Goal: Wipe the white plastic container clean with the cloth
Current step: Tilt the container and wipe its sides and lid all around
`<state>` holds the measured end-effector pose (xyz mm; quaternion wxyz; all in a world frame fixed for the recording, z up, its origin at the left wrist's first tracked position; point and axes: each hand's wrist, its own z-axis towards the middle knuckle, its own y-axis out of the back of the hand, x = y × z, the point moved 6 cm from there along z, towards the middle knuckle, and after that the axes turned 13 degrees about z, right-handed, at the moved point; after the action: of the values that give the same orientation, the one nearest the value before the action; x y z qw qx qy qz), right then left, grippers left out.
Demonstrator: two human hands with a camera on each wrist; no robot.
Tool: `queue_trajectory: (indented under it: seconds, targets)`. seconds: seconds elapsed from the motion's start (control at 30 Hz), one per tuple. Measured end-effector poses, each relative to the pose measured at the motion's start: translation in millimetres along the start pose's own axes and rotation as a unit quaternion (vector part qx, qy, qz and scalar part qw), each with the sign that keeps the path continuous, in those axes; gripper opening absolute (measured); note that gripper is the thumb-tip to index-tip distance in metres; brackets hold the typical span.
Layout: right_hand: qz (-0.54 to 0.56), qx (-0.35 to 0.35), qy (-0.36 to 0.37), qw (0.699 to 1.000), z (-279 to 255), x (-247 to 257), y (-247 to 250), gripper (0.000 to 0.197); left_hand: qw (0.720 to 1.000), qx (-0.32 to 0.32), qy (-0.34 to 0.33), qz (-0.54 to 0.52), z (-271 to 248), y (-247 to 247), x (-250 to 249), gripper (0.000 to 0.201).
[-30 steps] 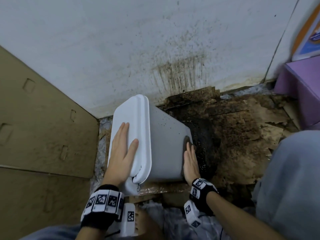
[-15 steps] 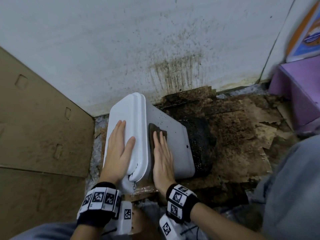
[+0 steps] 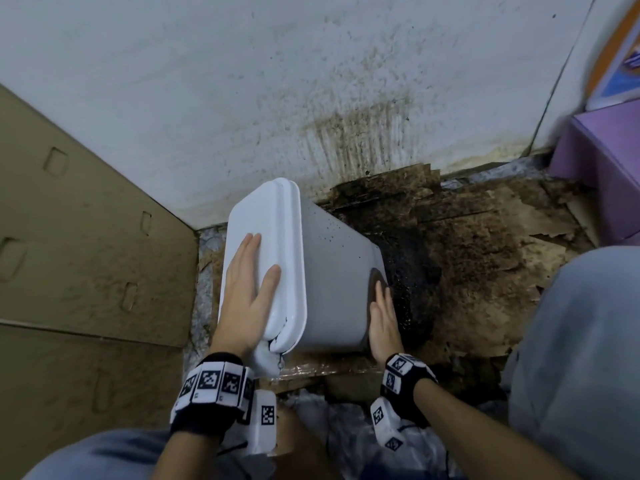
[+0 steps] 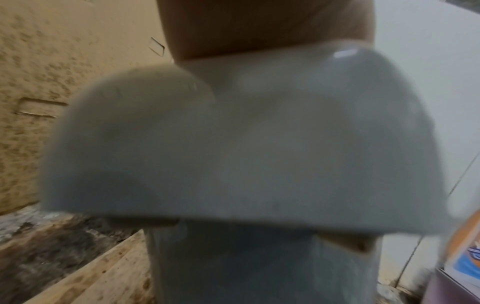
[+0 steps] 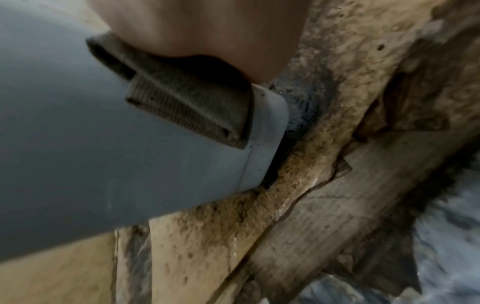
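Note:
The white plastic container (image 3: 332, 282) lies on its side on wet cardboard, its lid (image 3: 263, 237) facing left. My left hand (image 3: 251, 285) presses flat on the lid with straight fingers. My right hand (image 3: 382, 313) presses a folded brown cloth (image 3: 375, 280) against the container's side near its bottom end. In the right wrist view the cloth (image 5: 187, 102) sits under the palm (image 5: 207, 30) on the grey-white side (image 5: 78, 133), close to the bottom rim. The left wrist view shows the blurred lid and latch (image 4: 233, 144) below the palm (image 4: 259, 26).
Dirty, soaked cardboard (image 3: 485, 271) covers the floor to the right, with a black soil patch (image 3: 412, 282) beside the container. A stained white wall (image 3: 311, 81) stands behind. Brown cardboard panels (image 3: 86, 254) stand left, a purple box (image 3: 606, 174) right. My knee (image 3: 581, 358) is at lower right.
My right hand slid the cloth from beside the lid rightward to the container's bottom end, where it was a second ago. The left hand stayed flat on the lid.

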<state>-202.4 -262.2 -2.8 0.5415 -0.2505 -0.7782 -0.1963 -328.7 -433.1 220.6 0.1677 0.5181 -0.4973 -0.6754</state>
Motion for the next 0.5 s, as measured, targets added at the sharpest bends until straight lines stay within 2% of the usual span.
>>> queue_trajectory:
  seconds: [0.13, 0.33, 0.5]
  targets:
    - [0.026, -0.014, -0.069, 0.997, 9, -8, 7, 0.053, 1.000, 0.004, -0.008, -0.010, 0, -1, -1, 0.060]
    - [-0.018, -0.047, -0.061, 0.997, 0, 6, 1, 0.053, 1.000, -0.002, -0.005, 0.001, 1, -3, 4, 0.061]
    - [0.049, -0.048, -0.008, 0.998, -25, 49, -27, 0.050, 1.000, 0.000, -0.013, 0.011, 2, -2, 0, 0.061]
